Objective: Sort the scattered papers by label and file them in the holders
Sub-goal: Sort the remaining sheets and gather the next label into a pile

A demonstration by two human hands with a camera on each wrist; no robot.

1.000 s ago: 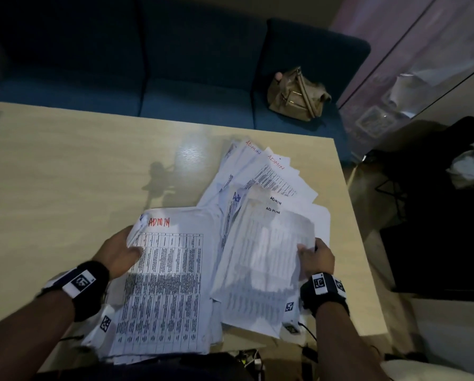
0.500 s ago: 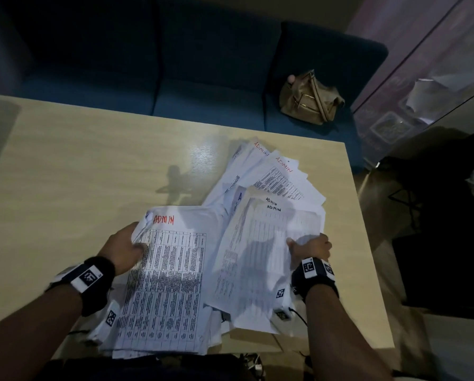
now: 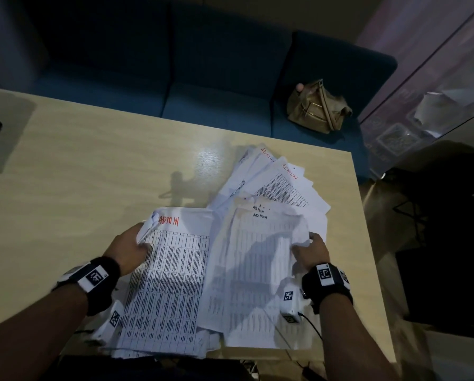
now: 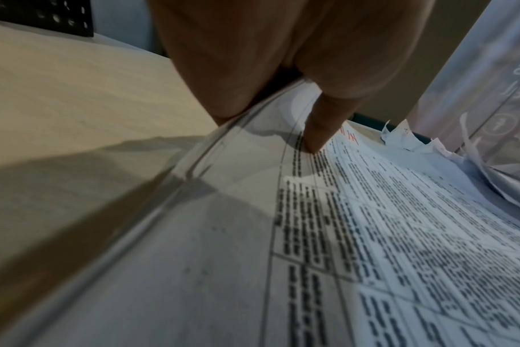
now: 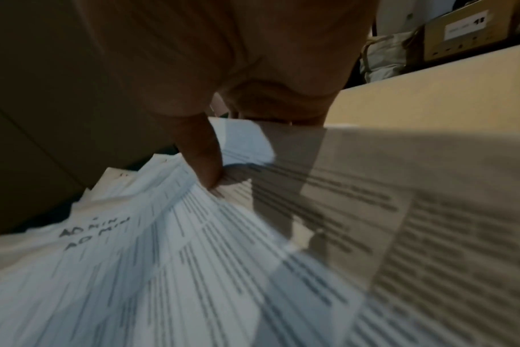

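My left hand [image 3: 128, 247] pinches the left edge of the red-ADMIN stack [image 3: 170, 284], thumb on top; my right hand [image 3: 311, 250] grips the right edge of the black-ADMIN sheets [image 3: 258, 270], all on the table [image 3: 79, 174] beside more fanned papers [image 3: 280, 182]

Looks like an office lounge or meeting corner. Light wood tabletop [image 3: 93, 188] carries printed table sheets [image 3: 170, 284] hand-labelled "ADMIN". Dark blue upholstered sofa [image 3: 203, 78] runs along its far side, tan handbag [image 3: 317, 108] on the seat. Glass partition with printed decals [image 3: 422, 105] at right, labelled cardboard box [image 5: 466, 28] behind.
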